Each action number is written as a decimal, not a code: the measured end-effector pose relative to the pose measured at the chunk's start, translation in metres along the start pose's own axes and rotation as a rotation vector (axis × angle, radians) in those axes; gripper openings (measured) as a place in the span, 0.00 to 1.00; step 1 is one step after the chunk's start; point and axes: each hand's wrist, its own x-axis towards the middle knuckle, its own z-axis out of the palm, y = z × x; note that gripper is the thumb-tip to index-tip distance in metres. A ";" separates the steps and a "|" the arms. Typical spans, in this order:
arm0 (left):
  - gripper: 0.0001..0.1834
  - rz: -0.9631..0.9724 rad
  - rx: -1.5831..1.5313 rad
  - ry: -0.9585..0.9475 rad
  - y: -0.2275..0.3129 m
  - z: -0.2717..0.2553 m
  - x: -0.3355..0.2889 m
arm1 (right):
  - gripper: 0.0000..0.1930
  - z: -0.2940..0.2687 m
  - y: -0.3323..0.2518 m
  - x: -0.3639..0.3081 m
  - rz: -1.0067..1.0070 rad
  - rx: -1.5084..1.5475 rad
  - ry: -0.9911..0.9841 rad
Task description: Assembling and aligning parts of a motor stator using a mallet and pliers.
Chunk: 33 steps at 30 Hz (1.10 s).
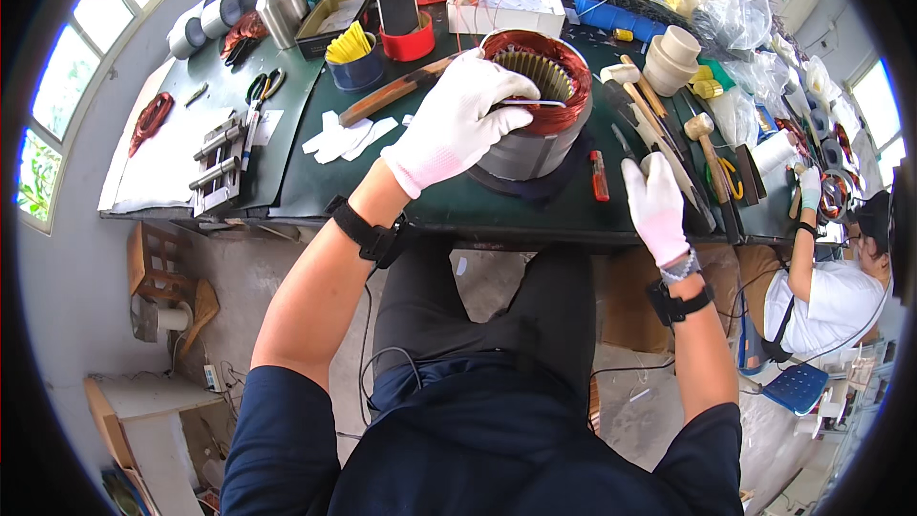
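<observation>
My left hand (pixel 463 119), in a white glove, is at the near left rim of a motor stator (pixel 535 153). Its thumb and fingers pinch a thin white strip (pixel 540 103), which crosses the stator's opening. Reddish copper windings (pixel 573 67) ring the top of the grey stator core, and pale yellowish liners show inside. To the right, my gloved right hand (pixel 657 205) is over the table's near edge, its thumb and fingers apart. Close to its fingertips is a slim pointed metal tool (pixel 621 140); whether they touch is unclear. A red lighter-like item (pixel 599 176) lies between that hand and the stator.
Wooden-handled mallets (pixel 705 139) and dark bars crowd the right side. Left of the stator are a wooden stick (pixel 392 91), white cloth scraps (pixel 349 137), scissors (pixel 263 91) and a metal fixture (pixel 220 161). A phone (pixel 396 5) stands behind. A co-worker (pixel 831 277) works far right.
</observation>
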 end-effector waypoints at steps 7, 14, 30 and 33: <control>0.16 0.026 0.023 0.033 0.000 0.006 -0.005 | 0.11 -0.058 -0.098 0.020 -0.348 -0.151 0.014; 0.14 0.063 0.086 0.095 0.007 0.012 -0.007 | 0.12 -0.061 -0.122 0.021 -0.445 -0.543 -0.001; 0.09 0.058 0.051 0.219 0.011 0.030 0.005 | 0.08 -0.051 -0.091 0.074 -0.810 -0.409 0.147; 0.10 -0.001 -0.051 0.213 0.013 0.028 0.002 | 0.15 -0.068 -0.108 0.075 -0.757 -0.408 -0.005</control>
